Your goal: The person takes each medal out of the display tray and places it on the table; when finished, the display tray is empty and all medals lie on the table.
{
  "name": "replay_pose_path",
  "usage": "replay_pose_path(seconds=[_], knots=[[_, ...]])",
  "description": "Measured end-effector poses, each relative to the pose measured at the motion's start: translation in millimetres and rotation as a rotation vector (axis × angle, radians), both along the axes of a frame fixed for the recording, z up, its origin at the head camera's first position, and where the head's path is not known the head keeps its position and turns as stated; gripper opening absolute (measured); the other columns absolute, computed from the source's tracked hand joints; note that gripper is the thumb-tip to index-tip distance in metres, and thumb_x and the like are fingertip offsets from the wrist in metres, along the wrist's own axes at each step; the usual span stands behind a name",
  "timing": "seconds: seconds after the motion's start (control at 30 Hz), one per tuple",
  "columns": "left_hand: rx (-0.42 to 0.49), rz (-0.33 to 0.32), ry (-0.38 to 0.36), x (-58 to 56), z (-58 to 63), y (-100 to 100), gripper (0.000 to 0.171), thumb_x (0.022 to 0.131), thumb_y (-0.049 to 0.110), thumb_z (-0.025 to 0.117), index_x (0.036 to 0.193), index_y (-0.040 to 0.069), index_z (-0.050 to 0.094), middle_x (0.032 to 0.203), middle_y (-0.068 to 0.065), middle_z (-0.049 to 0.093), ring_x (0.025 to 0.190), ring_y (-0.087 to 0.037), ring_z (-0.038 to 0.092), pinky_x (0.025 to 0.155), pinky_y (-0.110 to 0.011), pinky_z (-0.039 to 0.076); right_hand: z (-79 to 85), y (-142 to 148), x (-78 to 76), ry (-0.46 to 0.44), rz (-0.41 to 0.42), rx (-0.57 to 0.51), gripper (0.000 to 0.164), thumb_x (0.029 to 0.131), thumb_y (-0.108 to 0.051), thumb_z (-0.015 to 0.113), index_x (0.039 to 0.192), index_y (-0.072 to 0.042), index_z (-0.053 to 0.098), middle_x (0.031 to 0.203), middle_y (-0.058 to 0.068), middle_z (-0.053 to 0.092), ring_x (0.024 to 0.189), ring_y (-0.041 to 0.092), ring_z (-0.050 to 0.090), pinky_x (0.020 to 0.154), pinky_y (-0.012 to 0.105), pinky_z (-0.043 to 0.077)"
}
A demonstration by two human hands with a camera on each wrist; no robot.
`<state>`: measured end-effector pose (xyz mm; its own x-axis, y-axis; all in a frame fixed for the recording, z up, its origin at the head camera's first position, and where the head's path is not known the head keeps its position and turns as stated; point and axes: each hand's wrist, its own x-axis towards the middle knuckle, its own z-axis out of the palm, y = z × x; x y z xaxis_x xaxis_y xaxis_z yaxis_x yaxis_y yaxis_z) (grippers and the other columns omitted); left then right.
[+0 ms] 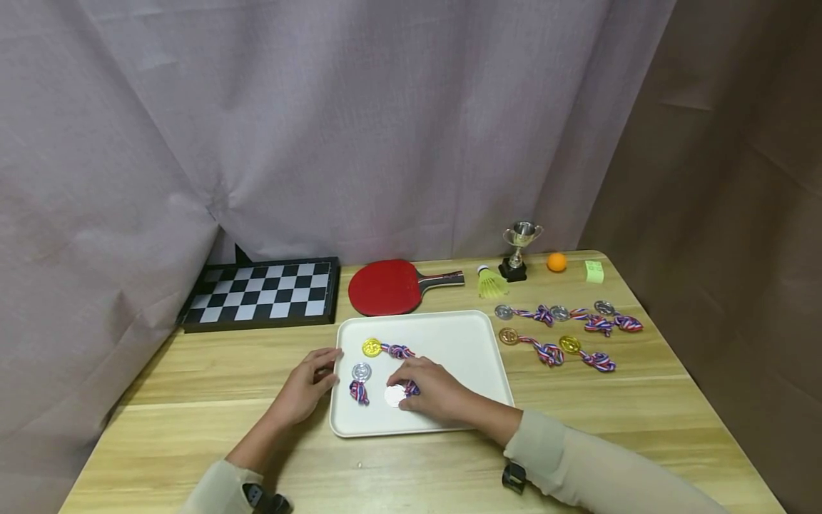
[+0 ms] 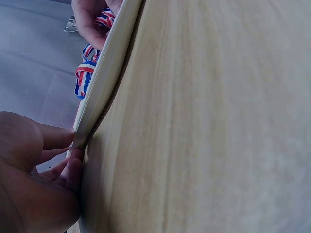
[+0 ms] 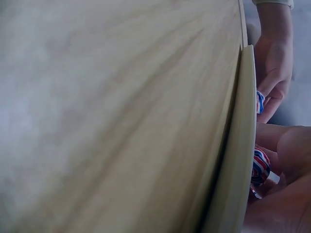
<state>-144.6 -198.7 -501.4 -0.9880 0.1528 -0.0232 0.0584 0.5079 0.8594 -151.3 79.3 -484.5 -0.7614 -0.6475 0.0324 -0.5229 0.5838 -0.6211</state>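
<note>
At the left side of the white tray [image 1: 449, 335], my left hand [image 1: 305, 385] holds the rim between thumb and bent fingers; the left wrist view shows the fingertips [image 2: 74, 154] right at that edge. Over the tray's front half, my right hand [image 1: 433, 389] pinches a silver medal [image 1: 394, 396], bright with glare, thumb and forefinger at its sides. Its striped ribbon [image 3: 260, 166] is bunched under the palm, partly hidden. Also on the tray are a gold medal [image 1: 372, 348] toward the back and another silver medal [image 1: 362, 372] at the left, each with a knotted ribbon.
Right of the tray lie several more medals, including a bronze one [image 1: 509, 336] and a gold one [image 1: 569, 345]. Behind are a chessboard [image 1: 263, 293], red paddle [image 1: 385, 287], shuttlecock [image 1: 491, 283], trophy cup [image 1: 519, 250], orange ball [image 1: 556, 262] and green sticky notes [image 1: 594, 271].
</note>
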Motion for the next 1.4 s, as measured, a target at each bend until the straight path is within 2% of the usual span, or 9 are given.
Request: replay_pose_path(seconds=[0.1,0.2,0.33,0.53,0.77,0.93,1.07,1.2,1.4], knots=[[-0.002,0.0,-0.001,0.3,-0.1,0,0.045,0.097,-0.009,0.061,0.142,-0.006,0.057,0.149,-0.021,0.051,0.122,-0.033,0.06,0.102,-0.042,0.055,-1.8,0,-0.1,-0.007,-0.002,-0.009,0.031,0.084,-0.009,0.082,0.113,-0.014,0.073,0.116,0.001,0.067,0.126,0.027,0.057,0.111,0.047,0.045],[-0.005,0.002,-0.008,0.6,-0.5,-1,0.045,0.098,-0.009,0.061,0.142,-0.005,0.057,0.149,-0.02,0.051,0.122,-0.033,0.06,0.102,-0.042,0.055,-3.3,1,0.0,-0.011,-0.009,-0.001,0.031,0.084,-0.01,0.083,0.111,-0.017,0.07,0.116,-0.002,0.067,0.119,0.022,0.058,0.105,0.042,0.048],[-0.005,0.005,-0.012,0.6,-0.9,-1,0.045,0.098,-0.008,0.061,0.143,-0.005,0.057,0.149,-0.02,0.051,0.123,-0.034,0.06,0.104,-0.043,0.054,-3.1,1,0.8,-0.034,-0.021,-0.008,0.03,0.085,-0.01,0.082,0.109,-0.021,0.069,0.102,-0.006,0.065,0.099,0.013,0.056,0.09,0.035,0.049],[-0.001,0.0,-0.004,-0.4,-1.8,-2,0.046,0.098,-0.008,0.061,0.143,-0.005,0.057,0.149,-0.02,0.05,0.123,-0.034,0.06,0.104,-0.043,0.054,1.6,3,1.1,-0.064,-0.019,-0.031,0.022,0.089,-0.008,0.078,0.105,-0.021,0.069,0.087,-0.011,0.061,0.085,0.006,0.055,0.082,0.03,0.047],[-0.003,-0.002,0.002,-1.1,-3.4,-3,0.045,0.098,-0.008,0.061,0.143,-0.005,0.057,0.149,-0.02,0.051,0.122,-0.033,0.06,0.102,-0.041,0.055,10.5,17,1.4,-0.197,-0.025,-0.107,0.019,0.091,-0.005,0.075,0.102,-0.019,0.071,0.081,-0.01,0.063,0.078,0.005,0.057,0.07,0.023,0.048],[-0.012,0.001,0.0,-0.6,-2.2,-2,0.045,0.098,-0.008,0.061,0.142,-0.004,0.058,0.148,-0.02,0.051,0.121,-0.033,0.061,0.101,-0.041,0.056,17.1,43,5.5,-0.278,-0.075,-0.183,0.017,0.091,-0.006,0.074,0.104,-0.017,0.071,0.082,-0.005,0.066,0.07,0.008,0.059,0.061,0.022,0.05],[-0.026,0.008,-0.009,0.3,-0.4,-2,0.045,0.098,-0.007,0.062,0.143,-0.003,0.058,0.148,-0.019,0.051,0.121,-0.032,0.06,0.101,-0.041,0.056,22.6,74,7.6,-0.314,-0.145,-0.228,0.014,0.093,-0.01,0.074,0.107,-0.014,0.071,0.085,0.0,0.066,0.07,0.012,0.059,0.058,0.023,0.051],[-0.027,0.011,-0.016,0.5,-0.1,-1,0.045,0.098,-0.006,0.062,0.143,-0.002,0.058,0.149,-0.018,0.051,0.122,-0.032,0.06,0.101,-0.042,0.055,30.8,110,8.2,-0.305,-0.243,-0.244,0.017,0.094,-0.013,0.074,0.11,-0.011,0.07,0.088,0.004,0.066,0.073,0.017,0.06,0.058,0.025,0.052],[-0.017,0.006,-0.015,-0.2,-1.3,0,0.044,0.098,-0.007,0.061,0.142,-0.003,0.058,0.149,-0.019,0.051,0.122,-0.032,0.06,0.102,-0.042,0.055,46.4,167,10.4,-0.246,-0.417,-0.262,0.029,0.096,-0.013,0.073,0.122,-0.002,0.066,0.096,0.009,0.067,0.081,0.018,0.062,0.064,0.026,0.055]])
